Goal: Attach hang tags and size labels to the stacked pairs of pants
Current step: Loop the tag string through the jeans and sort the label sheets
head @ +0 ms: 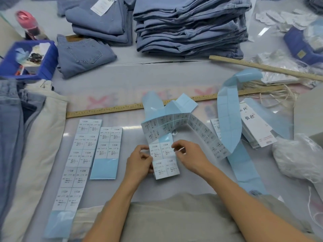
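The strip of size labels [165, 160] lies on the table [132, 81] right in front of the person, its near end held between both hands. The left hand [139, 162] pinches the strip's left edge with curled fingers; the right hand [187, 154] pinches its upper right edge between thumb and forefinger. Beyond the hands the same strip loops up and twists away to the right, showing its pale blue backing.

Left of the held strip, two more label sheets lie flat: a short one [109, 147] just beside it and a longer one [75, 163] further left. Right of the strip sits a stack of white hang tags [257, 126]. Past the strip, a wooden ruler [108, 110] runs across the table. Well beyond it stands a tall stack of folded blue pants [190, 27]. Far left of the strip a blue bin [47, 67] holds small bits.
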`<state>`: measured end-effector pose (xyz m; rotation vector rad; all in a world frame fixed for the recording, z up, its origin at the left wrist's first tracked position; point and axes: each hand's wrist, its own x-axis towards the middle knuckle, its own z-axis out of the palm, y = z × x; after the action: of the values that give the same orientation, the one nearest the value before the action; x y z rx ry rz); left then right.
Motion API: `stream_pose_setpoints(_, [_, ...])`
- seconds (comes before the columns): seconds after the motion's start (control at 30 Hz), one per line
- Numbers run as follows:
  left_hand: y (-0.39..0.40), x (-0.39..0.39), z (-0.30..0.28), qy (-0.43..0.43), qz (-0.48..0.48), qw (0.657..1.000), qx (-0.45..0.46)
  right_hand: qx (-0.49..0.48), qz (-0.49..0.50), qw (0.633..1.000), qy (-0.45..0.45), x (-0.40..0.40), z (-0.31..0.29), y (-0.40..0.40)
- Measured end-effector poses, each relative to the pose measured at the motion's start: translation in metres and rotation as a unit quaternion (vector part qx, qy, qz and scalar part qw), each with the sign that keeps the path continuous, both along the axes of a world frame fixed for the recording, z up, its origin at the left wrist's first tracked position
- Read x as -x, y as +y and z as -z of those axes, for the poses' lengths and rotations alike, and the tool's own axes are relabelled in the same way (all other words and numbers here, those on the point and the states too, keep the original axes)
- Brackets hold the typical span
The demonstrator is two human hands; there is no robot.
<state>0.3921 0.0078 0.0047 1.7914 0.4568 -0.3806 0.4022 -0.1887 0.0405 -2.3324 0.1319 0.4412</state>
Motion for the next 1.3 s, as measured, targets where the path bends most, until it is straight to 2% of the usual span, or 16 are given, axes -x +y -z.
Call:
stream_pose_setpoints(0.1, [0.0, 0.0, 0.003, -0.033, 0.035, 0.997, -0.06, 0.028, 0.008, 0.999, -0.023, -0.005, 0.011, -0.014])
stream_pose_setpoints(0.17, [0.0, 0.001, 0.004, -0.066, 0.064, 0.987, -0.132, 0.035, -0.006, 0.999, -0.034, -0.01, 0.017, -0.011])
stream_pose_setpoints(0.3, [0.0, 0.002, 0.008, -0.138, 0.138, 0.948, -0.253, 0.082, -0.085, 0.992, -0.049, -0.015, 0.034, 0.002])
stream_pose_setpoints(0.4, [-0.002, 0.002, 0.013, -0.219, 0.199, 0.909, -0.295, 0.078, -0.086, 0.991, -0.061, -0.018, 0.044, 0.002])
stream_pose_setpoints(0.47, [-0.003, -0.001, 0.015, -0.244, 0.213, 0.902, -0.285, 0.059, -0.073, 0.994, -0.06, -0.019, 0.048, -0.001])
stream_pose_setpoints(0.63, [0.003, -0.01, 0.021, -0.242, 0.201, 0.907, -0.281, 0.045, -0.056, 0.995, -0.062, -0.019, 0.051, 0.0])
stream_pose_setpoints(0.7, [0.001, -0.013, 0.019, -0.248, 0.165, 0.914, -0.276, 0.043, -0.057, 0.996, -0.057, -0.02, 0.049, 0.0])
stream_pose_setpoints(0.8, [-0.002, -0.033, 0.011, -0.269, 0.048, 0.929, -0.249, 0.016, -0.054, 0.997, -0.049, -0.019, 0.044, -0.002])
stream_pose_setpoints(0.9, [-0.011, -0.067, 0.0, -0.218, 0.021, 0.957, -0.192, -0.009, -0.003, 0.996, -0.09, -0.02, 0.033, -0.007])
stream_pose_setpoints(1.0, [-0.024, -0.091, -0.012, -0.211, 0.05, 0.955, -0.202, 0.049, 0.042, 0.978, -0.196, -0.025, 0.014, -0.018])
stream_pose_setpoints(1.07, [-0.031, -0.102, -0.023, -0.229, 0.045, 0.954, -0.189, 0.141, 0.081, 0.943, -0.29, -0.031, 0.0, -0.03])
stream_pose_setpoints(1.13, [-0.037, -0.11, -0.037, -0.253, 0.054, 0.954, -0.149, 0.226, 0.131, 0.91, -0.321, -0.038, -0.011, -0.048])
stream_pose_setpoints(1.17, [-0.04, -0.112, -0.043, -0.267, 0.058, 0.955, -0.115, 0.243, 0.142, 0.913, -0.296, -0.041, -0.015, -0.057])
stream_pose_setpoints(1.23, [-0.044, -0.113, -0.053, -0.294, 0.052, 0.953, -0.05, 0.218, 0.142, 0.946, -0.192, -0.046, -0.017, -0.071])
stream_pose_setpoints(1.3, [-0.046, -0.106, -0.053, -0.304, 0.035, 0.951, -0.049, 0.151, 0.163, 0.969, -0.104, -0.045, -0.013, -0.078])
